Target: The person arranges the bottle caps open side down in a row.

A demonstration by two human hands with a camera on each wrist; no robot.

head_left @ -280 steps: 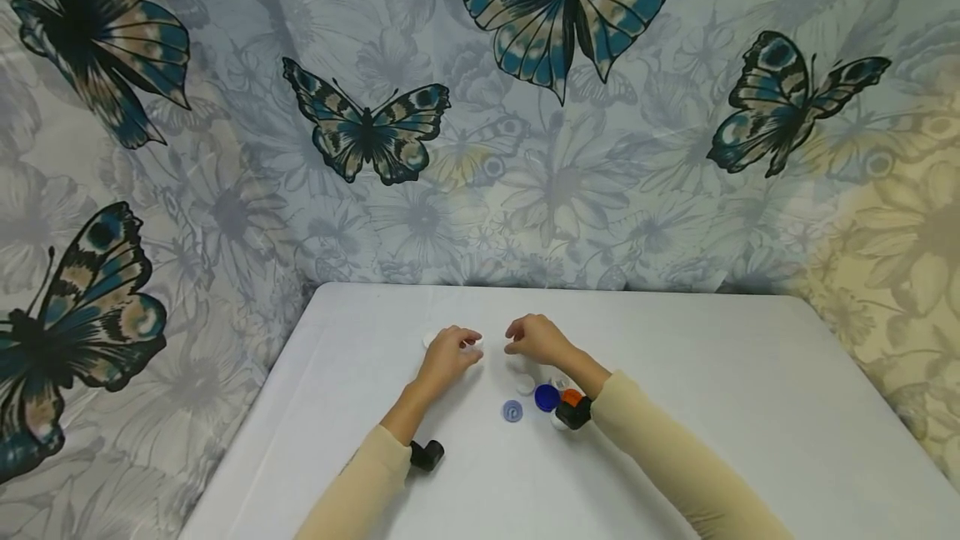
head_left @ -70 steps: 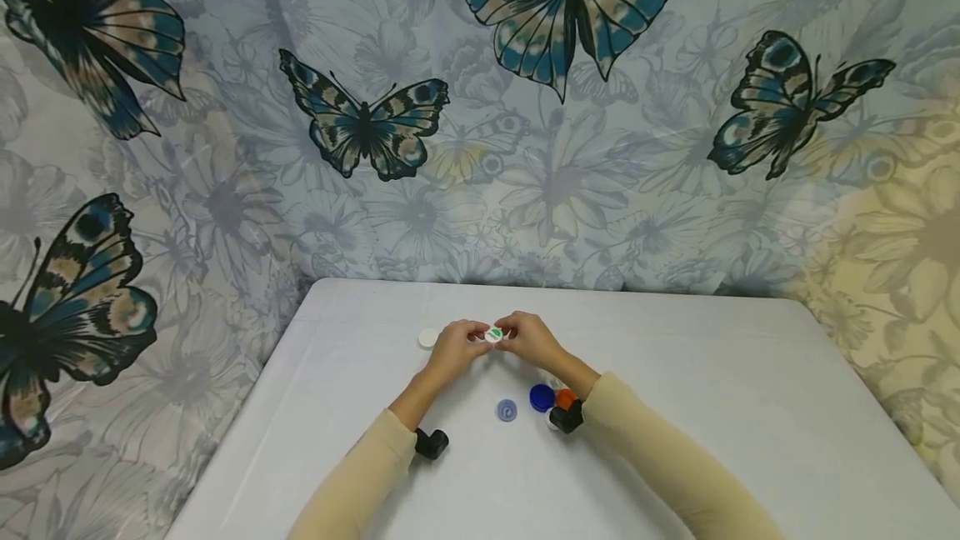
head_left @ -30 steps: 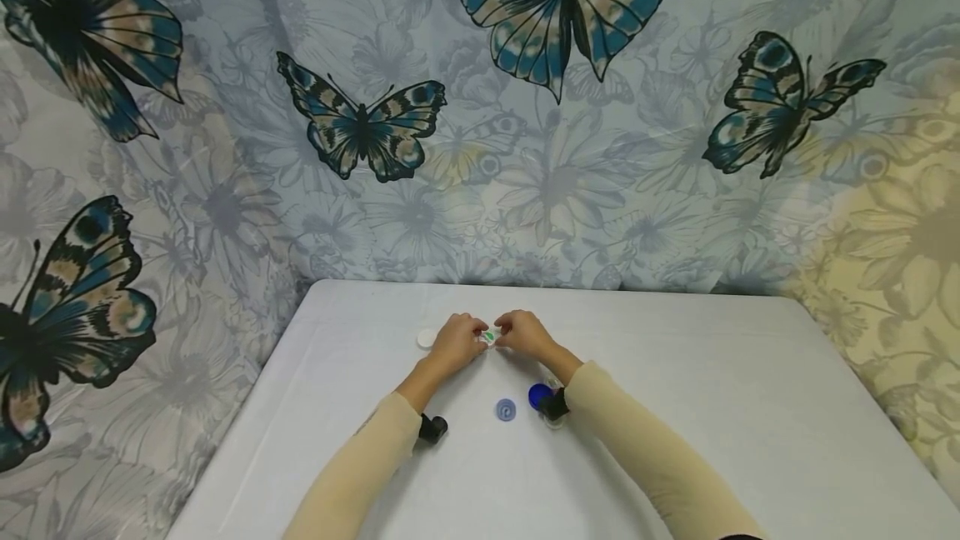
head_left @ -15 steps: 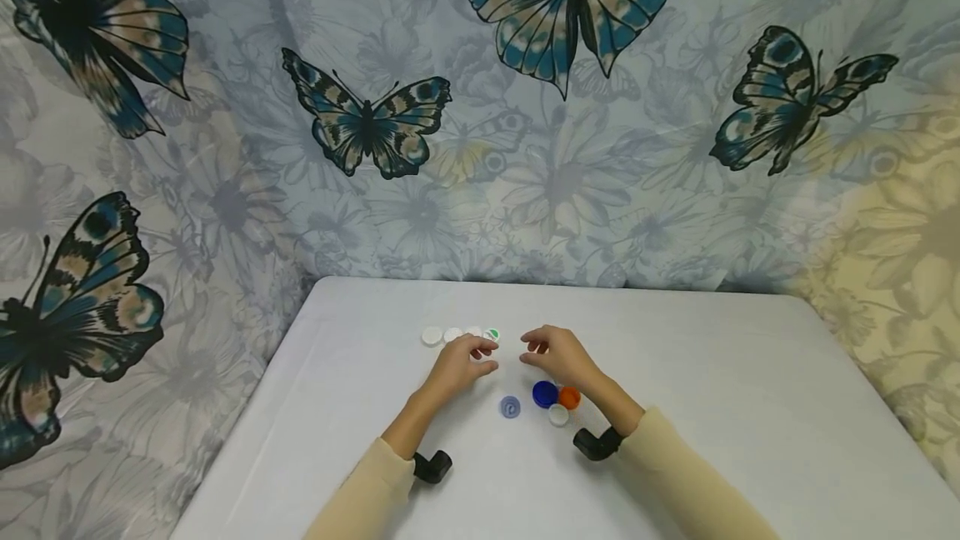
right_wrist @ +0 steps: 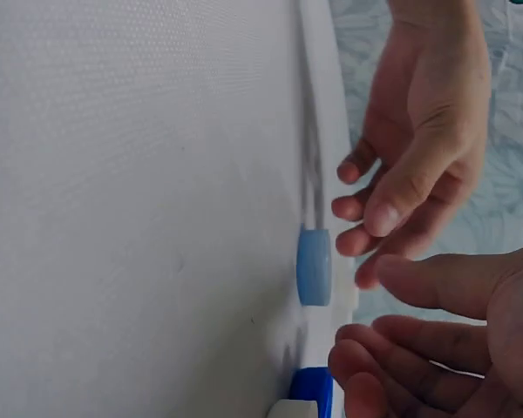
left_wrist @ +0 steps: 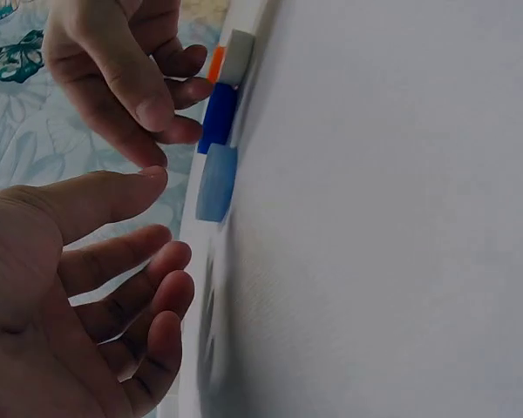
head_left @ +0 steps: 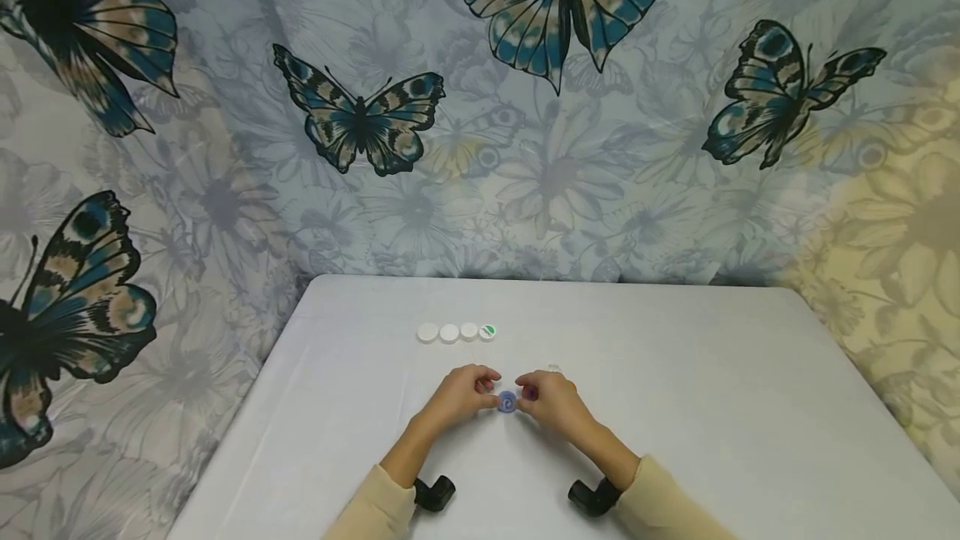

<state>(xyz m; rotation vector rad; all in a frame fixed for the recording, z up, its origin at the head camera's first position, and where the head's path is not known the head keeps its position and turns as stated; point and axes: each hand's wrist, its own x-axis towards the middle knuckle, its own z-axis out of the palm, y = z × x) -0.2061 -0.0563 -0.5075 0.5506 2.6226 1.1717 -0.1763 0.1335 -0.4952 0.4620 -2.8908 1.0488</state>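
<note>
A pale floral backdrop (head_left: 555,190) printed with butterflies rises behind a white desk (head_left: 675,373).

In the head view, the light blue cap (head_left: 507,402) lies on the desk between the left hand (head_left: 457,397) and the right hand (head_left: 557,400), a thumb close at each side of it; whether they touch is unclear. Beyond the light blue cap and mostly to its left run three white caps (head_left: 448,333) and a green-marked cap (head_left: 487,332).

In the left wrist view, both hands' fingers are loosely apart, clamped on nothing. A dark blue cap (left_wrist: 218,119), an orange cap (left_wrist: 216,64) and a loose white cap (left_wrist: 237,58) sit to the right hand's side of the light blue cap.

In the right wrist view, the light blue cap is likewise ungripped. An even pinch on opposite sides of its rim would probably serve best, without nudging its dark blue neighbour.

The green mark and the light blue cap's round marking are unreadable.
</note>
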